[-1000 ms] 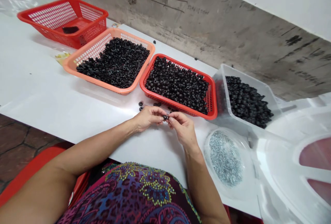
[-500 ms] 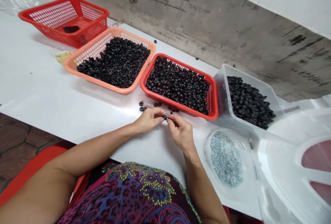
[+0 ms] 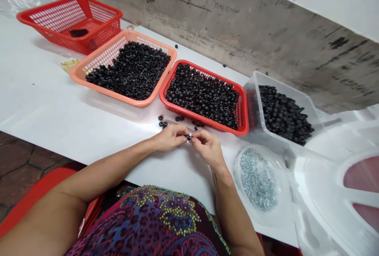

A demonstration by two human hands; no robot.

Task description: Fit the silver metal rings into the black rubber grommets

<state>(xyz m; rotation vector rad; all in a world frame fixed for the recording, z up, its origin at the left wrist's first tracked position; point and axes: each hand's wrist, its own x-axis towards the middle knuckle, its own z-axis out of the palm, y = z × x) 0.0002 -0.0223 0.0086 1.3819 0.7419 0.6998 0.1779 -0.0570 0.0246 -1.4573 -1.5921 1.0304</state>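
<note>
The held piece [image 3: 188,137] looks small, black and rounded.

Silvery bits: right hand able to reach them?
Probably yes: the silvery bits lie in a clear dish beside the right forearm, nothing visibly between; the right hand is busy at a small black piece.

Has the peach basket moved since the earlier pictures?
No. Against the grey wall, the peach basket sits just where it did; only the view shifted slightly.
</note>
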